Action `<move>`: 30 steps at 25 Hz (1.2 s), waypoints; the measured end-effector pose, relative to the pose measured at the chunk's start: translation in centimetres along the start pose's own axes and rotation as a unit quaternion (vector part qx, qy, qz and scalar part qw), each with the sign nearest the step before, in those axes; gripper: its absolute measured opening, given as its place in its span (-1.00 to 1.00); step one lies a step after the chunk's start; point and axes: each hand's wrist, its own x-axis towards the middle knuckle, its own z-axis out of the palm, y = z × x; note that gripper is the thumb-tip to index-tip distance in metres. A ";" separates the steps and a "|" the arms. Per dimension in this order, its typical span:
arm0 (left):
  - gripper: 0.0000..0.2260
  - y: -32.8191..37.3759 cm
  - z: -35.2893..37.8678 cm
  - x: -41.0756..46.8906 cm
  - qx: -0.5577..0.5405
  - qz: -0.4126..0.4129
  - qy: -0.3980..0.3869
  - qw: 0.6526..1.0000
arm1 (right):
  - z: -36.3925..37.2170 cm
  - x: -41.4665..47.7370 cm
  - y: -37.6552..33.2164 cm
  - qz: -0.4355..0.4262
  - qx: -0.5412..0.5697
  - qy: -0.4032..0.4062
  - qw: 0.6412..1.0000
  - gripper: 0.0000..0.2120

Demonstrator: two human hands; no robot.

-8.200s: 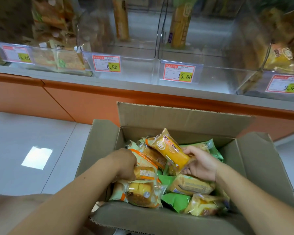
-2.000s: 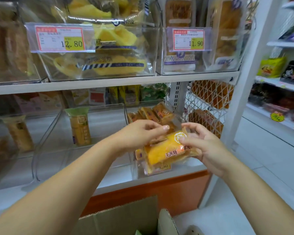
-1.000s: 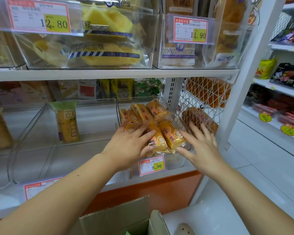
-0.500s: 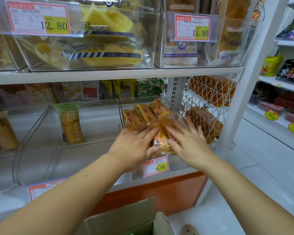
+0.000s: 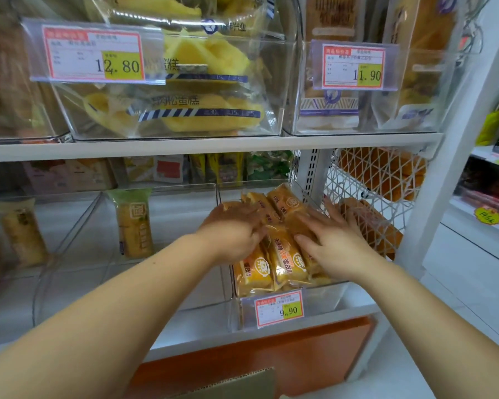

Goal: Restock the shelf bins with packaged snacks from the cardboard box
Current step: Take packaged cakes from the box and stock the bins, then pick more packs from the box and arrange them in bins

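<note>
Bin (image 5: 326, 298): clear hard plastic, straight walls, rounded front corners, on the lower shelf at the right end. A red-bordered price tag (image 5: 280, 308) with a yellow patch reading 9.90 is clipped to its front.

Packs (image 5: 281, 256): glossy orange film pillow bags, oblong, crimped at the ends, with a round white logo and printed characters. They lie in the bin in rows, long sides touching. The front row leans on the bin's front wall and another row sits behind it.

Left hand (image 5: 234, 228): palm down, forearm reaching in from lower left. The fingers are nearly straight and laid across the left packs; they are motion-blurred, but no grasp shows. It reads as open and pressing.

Right hand (image 5: 337, 243): palm down, forearm coming from lower right. The fingers are spread and flat on the right packs, the outer ones near the bin's right wall. It is open and holds nothing.

Box (image 5: 236, 384): only a brown corrugated flap edge shows at the bottom of the frame, below the shelf.

Surroundings: the next bin to the left holds one upright pack with a green top (image 5: 133, 223). A white mesh basket (image 5: 372, 197) with brown loaves stands just right of the bin. The upper shelf (image 5: 213, 145) is a white board carrying clear bins of yellow cakes (image 5: 185, 110).
</note>
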 end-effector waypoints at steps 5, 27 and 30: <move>-0.50 0.7 -0.1 2.9 0.042 -0.028 -0.104 0.993 | 0.2 3.5 -0.4 -0.011 -0.077 -0.063 0.995 -0.17; -0.61 -3.9 21.3 -38.3 -0.259 -0.192 -0.177 0.930 | 21.5 -20.3 -18.1 -0.092 -0.026 -0.502 0.859 -0.48; -0.62 -3.4 21.8 -38.8 -0.281 -0.187 -0.188 0.922 | 22.8 -21.2 -18.3 -0.070 -0.045 -0.473 0.877 -0.44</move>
